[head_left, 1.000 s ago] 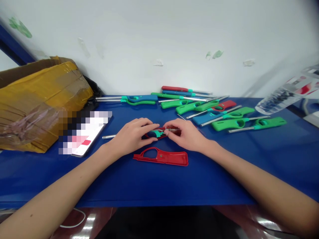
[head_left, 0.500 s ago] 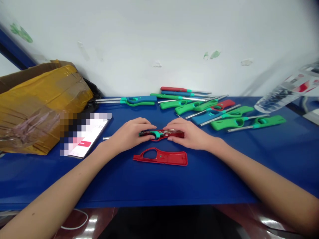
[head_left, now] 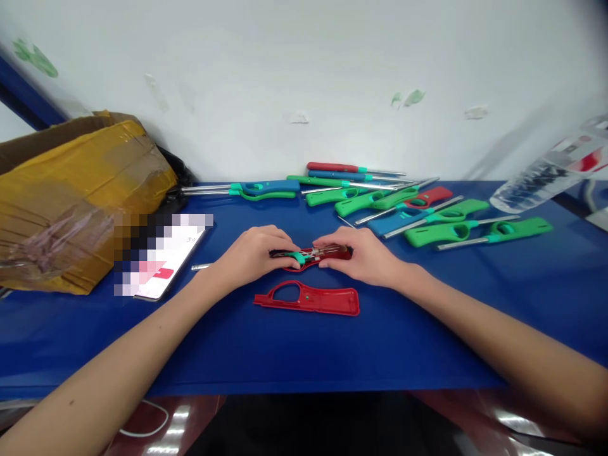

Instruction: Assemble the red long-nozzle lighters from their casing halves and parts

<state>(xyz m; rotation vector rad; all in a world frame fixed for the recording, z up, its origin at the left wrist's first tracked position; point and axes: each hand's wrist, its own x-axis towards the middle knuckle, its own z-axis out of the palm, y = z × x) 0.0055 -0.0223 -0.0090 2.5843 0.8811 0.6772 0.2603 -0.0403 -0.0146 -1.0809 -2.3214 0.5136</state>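
Between my hands, just above the blue table, lies an opened red gas lighter [head_left: 311, 256], its green trigger and inner parts exposed. My left hand [head_left: 261, 253] is closed on its trigger end, thumb near the green trigger. The metal tube's tip [head_left: 199, 266] pokes out left of that wrist. My right hand [head_left: 358, 253] grips the handle end, thumb and fingers on either side of the clear inner piece. Nearer to me, a loose red half-shell [head_left: 332, 301] rests flat on the table with its inside facing up. My fingers partly hide the lighter's body.
Several assembled lighters [head_left: 434, 234] in green, blue and red lie piled toward the wall. At left are a taped cardboard box [head_left: 80, 209] and a phone [head_left: 173, 259]. A clear plastic bottle [head_left: 536, 177] is at the right, and the table's front edge [head_left: 285, 387] runs near me.
Both hands keep their hold on the opened lighter. My left fingers and thumb have shifted slightly right along it, and the view has moved a little.
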